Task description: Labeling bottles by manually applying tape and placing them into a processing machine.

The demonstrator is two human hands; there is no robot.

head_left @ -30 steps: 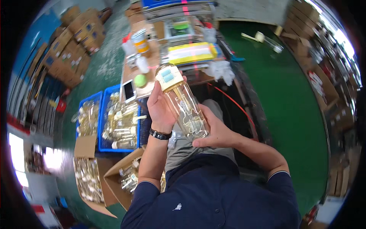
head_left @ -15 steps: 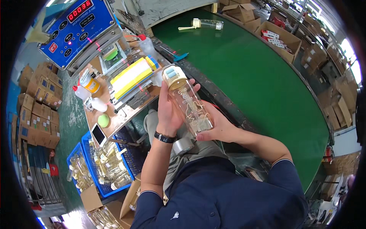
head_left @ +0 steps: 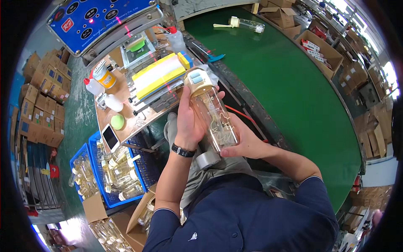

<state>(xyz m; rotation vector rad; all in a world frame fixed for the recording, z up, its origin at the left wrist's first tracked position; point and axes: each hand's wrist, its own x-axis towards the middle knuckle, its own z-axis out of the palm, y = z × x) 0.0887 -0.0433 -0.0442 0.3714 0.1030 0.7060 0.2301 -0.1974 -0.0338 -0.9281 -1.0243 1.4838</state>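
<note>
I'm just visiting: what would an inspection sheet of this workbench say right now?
Surface: small brown bench with a yellow-and-white fixture; wide green table to the right.
Job's things: clear bottle with beige cap, held over the lap.
Clutter: squeeze bottles, green round pad, phone, roll of grey tape.
Grippers: left hand wraps the bottle's side; right hand grips its lower end.
Cables: thin orange cable by the table edge.
Surroundings: blue control panel, blue crates of bottles, cardboard boxes, another bottle on the green table.
</note>
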